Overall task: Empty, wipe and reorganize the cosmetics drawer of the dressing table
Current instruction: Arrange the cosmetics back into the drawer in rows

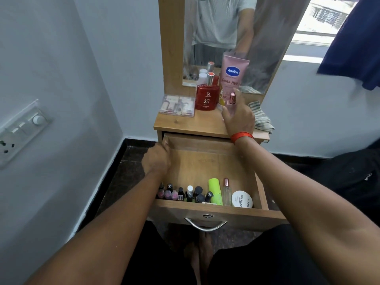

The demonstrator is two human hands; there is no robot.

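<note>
The right hand's [239, 119] thumb and fingers were clamped round a small clear bottle [232, 102] with a rose-gold cap, held upright just above the dressing table top [185, 124], a little right of the frame's centre. A red band [242, 136] circled that wrist. The left hand's [157, 160] fingers were curled over the left wall of the open drawer [205, 159], gripping it towards the back, left of centre.

The drawer stood pulled out in the lower middle of the frame, most of its wooden floor bare. Along its front edge stood a row of small nail polish bottles [181, 193] on the left, then a green tube [214, 190], a slim clear bottle [226, 192] with a rose-gold cap, and a white round tub [242, 199] at the right end. A curved metal handle [205, 225] hung on the drawer front.

On the table top, above the drawer, a red perfume bottle [206, 98] stood just left of the held bottle, with a pink Vaseline tube [233, 73] upright behind it against the mirror [265, 48]. A clear plastic case [177, 105] of cosmetics lay further left, and a striped cloth [261, 117] lay crumpled at the right edge. A switch panel [22, 128] sat on the wall at the far left.
</note>
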